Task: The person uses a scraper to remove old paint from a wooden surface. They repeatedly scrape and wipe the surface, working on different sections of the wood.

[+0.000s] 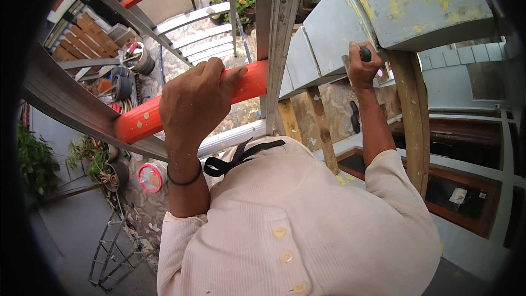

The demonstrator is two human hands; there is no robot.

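Observation:
My left hand (197, 96) is closed around a red ladder rung (144, 119) between two metal side rails (279, 37). A dark band circles that wrist. To the right, my right hand (363, 63) grips the dark rounded handle (365, 54) of a tool; a flat blade, perhaps a scraper or putty knife, partly shows beside the fingers against the grey panel's lower edge. Grey-blue panels (335, 28) hang in a row there, and a larger one (427, 4) at the upper right bears yellow patches. Most of the blade is hidden.
Wooden posts (411, 123) stand below the panels. Far beneath lie a patterned floor, a bucket of tools (141, 59), a red-rimmed tub (151, 177), potted plants (104, 168), wooden slats (88, 37) and a metal frame (111, 250). More ladder rungs (197, 18) show ahead.

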